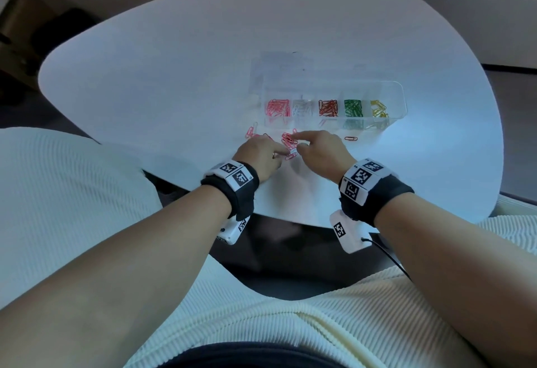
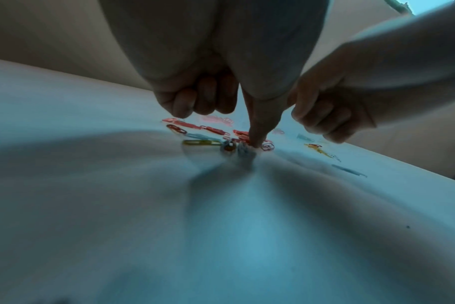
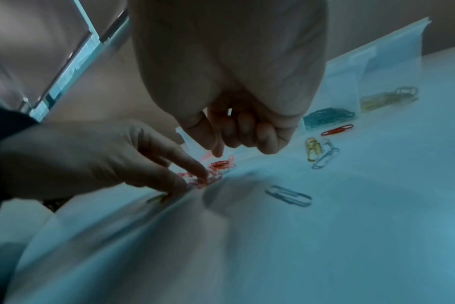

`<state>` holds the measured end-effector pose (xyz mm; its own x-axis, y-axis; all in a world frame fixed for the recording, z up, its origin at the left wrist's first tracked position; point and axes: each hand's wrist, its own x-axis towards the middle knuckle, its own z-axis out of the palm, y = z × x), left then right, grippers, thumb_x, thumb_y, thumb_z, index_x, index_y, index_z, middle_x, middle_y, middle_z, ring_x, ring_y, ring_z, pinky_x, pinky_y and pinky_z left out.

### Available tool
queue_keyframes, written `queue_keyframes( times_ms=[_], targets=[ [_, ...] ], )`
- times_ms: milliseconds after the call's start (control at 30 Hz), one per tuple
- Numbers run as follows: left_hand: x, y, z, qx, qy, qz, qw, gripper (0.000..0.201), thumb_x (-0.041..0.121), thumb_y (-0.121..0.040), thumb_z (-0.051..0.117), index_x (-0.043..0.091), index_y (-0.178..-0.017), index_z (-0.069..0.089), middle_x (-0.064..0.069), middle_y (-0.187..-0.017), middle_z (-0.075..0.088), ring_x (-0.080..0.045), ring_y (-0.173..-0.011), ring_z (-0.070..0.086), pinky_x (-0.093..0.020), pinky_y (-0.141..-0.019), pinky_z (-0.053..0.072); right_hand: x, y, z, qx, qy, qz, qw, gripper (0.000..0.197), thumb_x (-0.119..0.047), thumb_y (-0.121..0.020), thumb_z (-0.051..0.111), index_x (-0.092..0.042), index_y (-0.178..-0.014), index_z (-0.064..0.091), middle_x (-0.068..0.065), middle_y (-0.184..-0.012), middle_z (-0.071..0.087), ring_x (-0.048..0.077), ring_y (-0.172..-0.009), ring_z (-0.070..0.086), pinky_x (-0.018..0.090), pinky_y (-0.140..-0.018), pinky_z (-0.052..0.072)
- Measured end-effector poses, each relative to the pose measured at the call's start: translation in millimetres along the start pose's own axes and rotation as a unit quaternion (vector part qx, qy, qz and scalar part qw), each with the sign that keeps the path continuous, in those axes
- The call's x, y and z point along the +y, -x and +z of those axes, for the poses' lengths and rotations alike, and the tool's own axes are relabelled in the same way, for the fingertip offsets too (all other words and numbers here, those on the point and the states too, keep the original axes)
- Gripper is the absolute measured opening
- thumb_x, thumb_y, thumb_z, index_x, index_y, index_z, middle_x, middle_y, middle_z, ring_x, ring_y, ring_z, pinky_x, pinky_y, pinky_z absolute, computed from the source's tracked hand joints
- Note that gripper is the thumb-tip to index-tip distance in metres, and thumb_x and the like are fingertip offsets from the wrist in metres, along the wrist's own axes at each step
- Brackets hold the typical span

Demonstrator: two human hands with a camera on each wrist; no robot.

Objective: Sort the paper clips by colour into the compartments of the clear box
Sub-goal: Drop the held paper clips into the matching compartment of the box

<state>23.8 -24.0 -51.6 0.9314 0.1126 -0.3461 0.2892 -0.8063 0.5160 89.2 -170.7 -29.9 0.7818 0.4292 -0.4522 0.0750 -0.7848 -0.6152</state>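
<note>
**Clear box part-filled; both hands at the loose clips**

Clear box point(image 1: 402, 97) sits on the white table point(image 1: 145, 77), just beyond the hands. Compartments, left to right from the head view: pink clips point(image 1: 277, 107), white clips point(image 1: 303, 106), red clips point(image 1: 328, 108), green clips point(image 1: 352, 108), yellow clips point(image 1: 378, 109). Each compartment holds one colour.

Loose cluster of pink and red clips point(image 1: 289, 139) lies on the table in front of the box, between the two hands. One red clip point(image 1: 350, 138) lies apart, to the right.

Left hand point(image 1: 258, 154): index finger extended, tip pressing down at the cluster; other fingers curled; grips nothing visible.

Right hand point(image 1: 322, 151): index finger extended over the cluster, remaining fingers curled; whether it holds a clip I cannot tell.
</note>
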Motion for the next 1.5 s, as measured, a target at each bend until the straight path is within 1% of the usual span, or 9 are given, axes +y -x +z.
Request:
queue_keyframes(
  times_ms=[167,367,633,800,1000,1133,1233,1367,1500],
  targets=[
    [-2,-2,-6,0.05,0.024,-0.04,0.998,0.031,0.016,-0.09,0.059,0.023,-0.119,0.063,-0.004,-0.116,0.067,-0.024,-0.105,0.06,-0.031,-0.091,0.048,20,-2,0,0.023,0.074,-0.025,0.997,0.028,-0.028,-0.092,0.055,-0.026,-0.114,0.072,0.005,-0.117,0.071,0.021,-0.093,0.067,0.019,-0.07,0.044],
    [-5,-4,-6,0.041,0.019,-0.047,0.998,0.031,0.024,-0.092,0.058,0.025,-0.123,0.064,-0.002,-0.125,0.064,-0.022,-0.114,0.058,-0.027,-0.094,0.043,28,-5,-6,0.039,0.083,0.004,0.996,0.013,-0.026,-0.084,0.068,-0.024,-0.091,0.079,0.001,-0.087,0.075,0.009,-0.059,0.055,0.018,-0.048,0.037],
    [1,-2,2,0.062,-0.012,-0.043,0.997,0.026,0.036,-0.09,0.059,0.024,-0.113,0.06,-0.002,-0.111,0.067,-0.022,-0.102,0.062,-0.034,-0.084,0.05,24,-5,-3,0.086,0.118,0.0,0.989,0.017,-0.036,-0.082,0.072,-0.025,-0.095,0.074,-0.001,-0.081,0.063,0.016,-0.073,0.055,0.025,-0.063,0.042],
    [3,-5,5,0.062,-0.042,-0.063,0.995,0.034,0.045,-0.09,0.058,0.019,-0.111,0.058,-0.002,-0.108,0.066,-0.023,-0.1,0.06,-0.034,-0.081,0.049,23,-4,0,0.063,0.157,0.019,0.985,0.015,-0.035,-0.084,0.07,-0.025,-0.095,0.075,0.003,-0.087,0.07,0.02,-0.07,0.06,0.025,-0.059,0.041],
    [4,-9,8,0.066,-0.051,-0.039,0.996,0.023,0.035,-0.091,0.058,0.022,-0.107,0.066,0.0,-0.106,0.069,-0.022,-0.1,0.062,-0.032,-0.079,0.048,25,-5,3,0.048,0.162,0.033,0.985,0.018,-0.035,-0.084,0.065,-0.02,-0.091,0.073,0.005,-0.09,0.07,0.024,-0.077,0.065,0.028,-0.064,0.049],
    [5,-7,7,0.057,-0.049,-0.039,0.996,0.015,0.029,-0.095,0.051,0.018,-0.096,0.061,-0.003,-0.091,0.069,-0.025,-0.086,0.061,-0.032,-0.069,0.047,20,-6,-8,0.045,0.057,0.055,0.996,0.02,-0.031,-0.093,0.048,-0.015,-0.088,0.057,0.007,-0.085,0.06,0.028,-0.079,0.055,0.03,-0.066,0.039],
    [10,-7,2,0.066,0.0,-0.047,0.997,0.015,0.025,-0.097,0.037,0.013,-0.091,0.044,-0.006,-0.072,0.06,-0.03,-0.069,0.053,-0.037,-0.062,0.043,11,-6,-18,0.009,-0.056,0.078,0.995,0.026,-0.026,-0.087,0.028,-0.019,-0.063,0.033,0.003,-0.068,0.041,0.022,-0.066,0.035,0.031,-0.053,0.025],
    [15,-13,-10,0.076,0.159,-0.086,0.981,0.028,0.014,-0.093,0.034,0.014,-0.066,0.029,-0.004,-0.061,0.034,-0.027,-0.064,0.032,-0.034,-0.058,0.023,10,-5,-25,-0.031,-0.404,0.144,0.903,0.029,-0.018,-0.081,0.037,-0.023,-0.061,0.017,-0.003,-0.053,0.018,0.015,-0.051,0.008,0.024,-0.045,0.01],
    [6,-17,-18,0.07,0.377,-0.136,0.914,0.03,0.017,-0.091,0.036,0.018,-0.063,0.029,0.0,-0.055,0.023,-0.017,-0.046,0.023,-0.026,-0.051,0.017,3,-2,-26,-0.046,-0.508,0.135,0.85,0.024,-0.009,-0.084,0.037,-0.018,-0.064,0.028,0.006,-0.055,0.046,0.018,-0.042,0.032,0.021,-0.039,0.018]
  ],
)
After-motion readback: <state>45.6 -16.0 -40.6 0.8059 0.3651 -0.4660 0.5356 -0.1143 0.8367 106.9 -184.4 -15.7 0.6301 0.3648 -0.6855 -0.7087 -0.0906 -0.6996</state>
